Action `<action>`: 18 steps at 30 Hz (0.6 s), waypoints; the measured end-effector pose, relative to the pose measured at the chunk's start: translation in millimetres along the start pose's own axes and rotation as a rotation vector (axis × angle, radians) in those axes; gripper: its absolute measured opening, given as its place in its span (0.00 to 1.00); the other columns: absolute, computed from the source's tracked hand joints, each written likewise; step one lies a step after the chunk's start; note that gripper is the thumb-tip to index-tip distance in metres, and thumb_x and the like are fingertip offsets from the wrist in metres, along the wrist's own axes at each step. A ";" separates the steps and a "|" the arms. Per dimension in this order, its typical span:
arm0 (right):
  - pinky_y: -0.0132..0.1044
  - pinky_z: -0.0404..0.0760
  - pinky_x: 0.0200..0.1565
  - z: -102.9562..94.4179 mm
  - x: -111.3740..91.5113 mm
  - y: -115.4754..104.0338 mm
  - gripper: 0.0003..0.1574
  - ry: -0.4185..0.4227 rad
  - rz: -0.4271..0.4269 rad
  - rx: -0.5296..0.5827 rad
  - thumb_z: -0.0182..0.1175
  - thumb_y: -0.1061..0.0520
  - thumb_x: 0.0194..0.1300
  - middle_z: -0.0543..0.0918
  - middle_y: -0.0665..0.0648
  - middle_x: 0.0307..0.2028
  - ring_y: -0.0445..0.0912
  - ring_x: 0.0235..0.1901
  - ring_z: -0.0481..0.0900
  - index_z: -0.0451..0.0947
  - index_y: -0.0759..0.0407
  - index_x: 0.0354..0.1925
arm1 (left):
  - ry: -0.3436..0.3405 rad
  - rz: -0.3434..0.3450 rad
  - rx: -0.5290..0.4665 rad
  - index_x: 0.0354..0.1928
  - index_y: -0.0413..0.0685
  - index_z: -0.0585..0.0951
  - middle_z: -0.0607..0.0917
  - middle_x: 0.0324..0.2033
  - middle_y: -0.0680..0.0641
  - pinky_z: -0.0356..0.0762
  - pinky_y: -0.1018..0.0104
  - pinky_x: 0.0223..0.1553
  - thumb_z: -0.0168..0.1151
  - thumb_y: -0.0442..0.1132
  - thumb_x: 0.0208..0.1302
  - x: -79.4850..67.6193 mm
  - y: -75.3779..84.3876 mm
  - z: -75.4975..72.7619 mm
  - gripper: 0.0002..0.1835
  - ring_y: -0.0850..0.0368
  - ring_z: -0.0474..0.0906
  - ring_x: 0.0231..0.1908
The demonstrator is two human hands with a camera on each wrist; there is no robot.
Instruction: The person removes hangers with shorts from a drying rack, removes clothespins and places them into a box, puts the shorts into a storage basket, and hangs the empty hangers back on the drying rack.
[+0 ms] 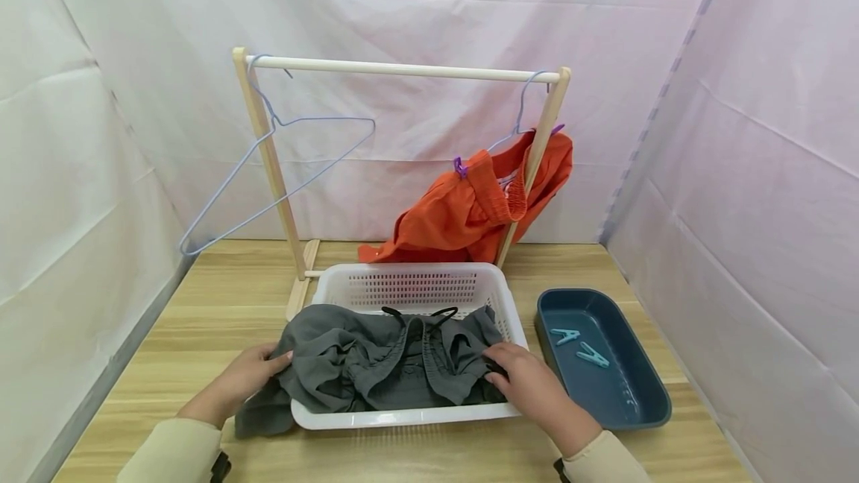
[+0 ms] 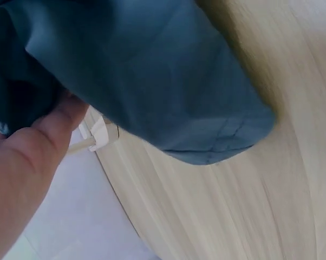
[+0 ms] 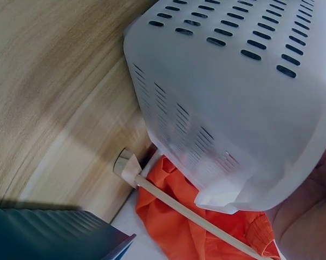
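Dark grey drawstring trousers [image 1: 322,356] with black cords lie bunched in a white perforated basket [image 1: 409,417]. One trouser leg hangs over the basket's left side onto the table. My left hand [image 1: 251,375] grips the grey cloth at the left, its thumb on top; in the left wrist view the fingers [image 2: 54,127] go in under the fabric beside the hemmed leg [image 2: 206,124]. At the basket's right rim my right hand [image 1: 530,379] holds the other end of the trousers between thumb and fingers. Only a bit of that hand [image 3: 306,216] shows behind the basket wall [image 3: 222,103] in the right wrist view.
Behind the basket stands a wooden rack [image 1: 403,69]. A bare blue hanger [image 1: 275,203] hangs at its left, and orange trousers [image 1: 463,207] clipped with purple pegs hang at its right. A dark blue tray [image 1: 620,401] with two light-blue pegs [image 1: 593,355] sits right of the basket.
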State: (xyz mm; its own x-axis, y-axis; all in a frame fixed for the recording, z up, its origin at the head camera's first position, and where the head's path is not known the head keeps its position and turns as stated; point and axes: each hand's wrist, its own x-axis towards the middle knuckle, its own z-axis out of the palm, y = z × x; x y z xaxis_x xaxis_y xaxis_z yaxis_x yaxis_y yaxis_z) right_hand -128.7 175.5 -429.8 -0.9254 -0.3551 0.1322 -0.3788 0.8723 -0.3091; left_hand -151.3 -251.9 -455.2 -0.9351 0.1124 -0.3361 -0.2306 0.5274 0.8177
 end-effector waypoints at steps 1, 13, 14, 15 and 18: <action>0.47 0.79 0.50 0.1 -0.1 -0.3 0.20 0.002 -0.002 -0.002 0.68 0.58 0.58 0.82 0.56 0.48 0.51 0.51 0.80 0.81 0.59 0.49 | 0.001 0.000 -0.012 0.64 0.23 0.64 0.72 0.59 0.27 0.70 0.40 0.57 0.50 0.45 0.73 0.0 1.3 0.4 0.30 0.32 0.70 0.59; 0.46 0.80 0.48 3.2 -0.9 1.6 0.19 0.032 -0.044 -0.023 0.69 0.60 0.56 0.83 0.55 0.46 0.51 0.49 0.81 0.82 0.59 0.47 | 0.091 0.019 -0.049 0.54 0.23 0.74 0.83 0.46 0.34 0.79 0.51 0.48 0.53 0.35 0.69 -1.2 10.8 1.6 0.20 0.47 0.81 0.45; 0.46 0.80 0.48 3.4 -0.9 2.0 0.18 0.032 -0.052 -0.022 0.69 0.60 0.56 0.83 0.55 0.46 0.51 0.49 0.81 0.82 0.59 0.47 | 0.096 0.020 -0.043 0.53 0.23 0.74 0.83 0.45 0.34 0.79 0.51 0.48 0.53 0.36 0.69 -1.8 11.9 1.2 0.20 0.47 0.82 0.44; 0.46 0.80 0.48 3.5 -0.8 2.4 0.18 0.033 -0.059 -0.023 0.69 0.61 0.56 0.83 0.56 0.46 0.51 0.48 0.81 0.82 0.59 0.47 | 0.100 0.024 -0.036 0.52 0.24 0.75 0.83 0.45 0.34 0.79 0.51 0.47 0.53 0.36 0.69 -2.5 13.0 0.6 0.19 0.47 0.82 0.44; 0.46 0.80 0.48 3.9 -0.3 3.5 0.18 0.035 -0.077 -0.020 0.69 0.62 0.56 0.83 0.56 0.45 0.51 0.48 0.81 0.82 0.60 0.46 | 0.113 0.035 -0.002 0.47 0.25 0.78 0.84 0.42 0.37 0.80 0.51 0.46 0.54 0.37 0.68 -4.9 16.3 -1.9 0.17 0.48 0.81 0.43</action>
State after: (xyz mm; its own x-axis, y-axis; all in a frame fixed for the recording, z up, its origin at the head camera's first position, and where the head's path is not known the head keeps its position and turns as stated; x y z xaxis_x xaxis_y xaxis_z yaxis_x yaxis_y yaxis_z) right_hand -129.8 177.4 -434.6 -0.8929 -0.4094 0.1873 -0.4480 0.8497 -0.2779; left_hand -151.0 -245.4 -439.3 -0.9670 0.0351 -0.2522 -0.1973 0.5227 0.8294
